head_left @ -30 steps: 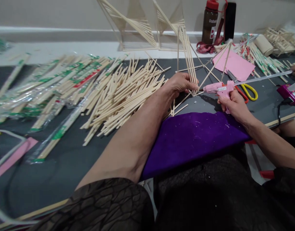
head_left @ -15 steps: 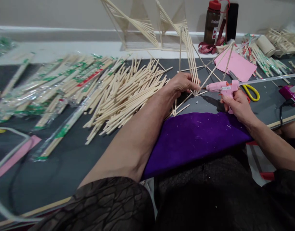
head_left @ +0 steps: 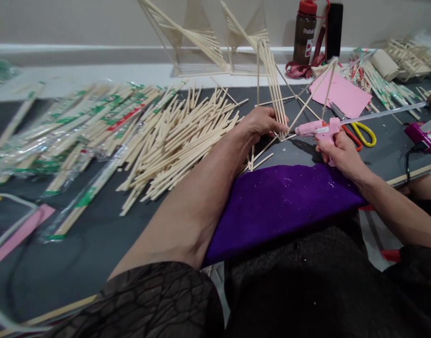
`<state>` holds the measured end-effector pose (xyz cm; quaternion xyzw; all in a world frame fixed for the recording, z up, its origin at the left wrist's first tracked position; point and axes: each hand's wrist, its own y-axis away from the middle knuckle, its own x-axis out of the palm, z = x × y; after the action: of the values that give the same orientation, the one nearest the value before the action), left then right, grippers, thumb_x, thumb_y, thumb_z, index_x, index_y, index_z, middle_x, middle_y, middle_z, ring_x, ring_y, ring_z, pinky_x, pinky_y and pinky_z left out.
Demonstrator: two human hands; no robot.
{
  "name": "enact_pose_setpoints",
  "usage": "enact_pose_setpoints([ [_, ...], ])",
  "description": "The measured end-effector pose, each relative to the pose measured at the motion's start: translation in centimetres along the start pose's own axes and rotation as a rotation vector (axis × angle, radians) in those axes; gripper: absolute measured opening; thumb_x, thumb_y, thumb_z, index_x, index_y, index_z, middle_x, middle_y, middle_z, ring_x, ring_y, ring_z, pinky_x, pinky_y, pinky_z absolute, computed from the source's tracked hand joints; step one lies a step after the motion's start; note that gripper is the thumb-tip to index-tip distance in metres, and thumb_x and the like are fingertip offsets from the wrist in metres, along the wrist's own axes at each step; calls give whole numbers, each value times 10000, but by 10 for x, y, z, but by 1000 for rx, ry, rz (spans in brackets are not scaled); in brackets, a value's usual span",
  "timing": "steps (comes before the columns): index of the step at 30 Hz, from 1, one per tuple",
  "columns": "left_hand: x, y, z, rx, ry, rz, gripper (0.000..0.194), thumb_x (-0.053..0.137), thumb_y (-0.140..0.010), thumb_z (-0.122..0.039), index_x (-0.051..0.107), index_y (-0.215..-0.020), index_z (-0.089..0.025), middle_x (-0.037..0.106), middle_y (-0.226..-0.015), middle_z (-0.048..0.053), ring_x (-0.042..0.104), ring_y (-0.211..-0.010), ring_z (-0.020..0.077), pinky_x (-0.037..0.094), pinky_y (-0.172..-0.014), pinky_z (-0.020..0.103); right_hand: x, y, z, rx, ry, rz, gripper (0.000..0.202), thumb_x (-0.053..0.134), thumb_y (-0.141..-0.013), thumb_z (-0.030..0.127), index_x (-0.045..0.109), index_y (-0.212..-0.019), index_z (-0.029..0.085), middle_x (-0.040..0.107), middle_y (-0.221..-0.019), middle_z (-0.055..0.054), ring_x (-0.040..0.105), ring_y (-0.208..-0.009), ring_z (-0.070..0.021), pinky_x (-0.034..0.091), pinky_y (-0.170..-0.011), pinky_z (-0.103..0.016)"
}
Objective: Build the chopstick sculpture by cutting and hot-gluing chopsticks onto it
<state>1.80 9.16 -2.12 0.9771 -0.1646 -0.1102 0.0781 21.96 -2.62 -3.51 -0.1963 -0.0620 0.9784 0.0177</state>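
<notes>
glue gun (head_left: 317, 127) beside stick frame (head_left: 275, 89), cloth (head_left: 282, 202) at table edge (head_left: 416, 172)

Sticks (head_left: 190, 141) left of glue gun (head_left: 311, 128)

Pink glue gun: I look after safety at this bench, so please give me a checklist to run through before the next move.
1. Glue gun held by its handle in the right hand: ok.
2. Clear glue stick in the gun's back: ok, a long length sticks out.
3. Left hand steadying the stick frame: ok, it grips near the lower ends.
4. Left fingertips well clear of the nozzle: not ok, it points towards them, close by.
5. Nozzle hot: cannot tell.
</notes>
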Motion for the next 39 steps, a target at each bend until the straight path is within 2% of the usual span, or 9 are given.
enact_pose_setpoints([
  [5,0,2,-1,1,-9,3,235,759,-547,-25,652,-724,-135,606,-640,-22,527,-580,90,354,-577,246,1,-1,-1,-2,-4,2,203,602,-848,386,464,-823,241,507,-567,19,445,-470,-121,331,-437,-307],
  [15,0,1,1,1,0,11,223,757,-565,-21,654,-719,-145,604,-639,-20,514,-576,88,340,-575,252,0,-2,-5,-14,-2,1,289,627,-832,497,481,-824,248,517,-594,20,459,-486,-119,357,-436,-303],
  [23,0,2,0,-6,11,1,217,757,-573,-2,648,-700,-140,594,-613,-31,518,-553,82,343,-559,250,0,-1,-4,-7,-28,-1,283,628,-825,469,456,-826,244,532,-649,8,456,-489,-112,347,-430,-309],
  [39,1,2,-1,-8,4,-5,214,750,-572,6,646,-703,-128,596,-609,-34,507,-541,73,332,-552,241,0,-2,-5,-27,-18,22,246,614,-841,429,474,-820,227,514,-538,35,438,-448,-97,333,-432,-290],
])
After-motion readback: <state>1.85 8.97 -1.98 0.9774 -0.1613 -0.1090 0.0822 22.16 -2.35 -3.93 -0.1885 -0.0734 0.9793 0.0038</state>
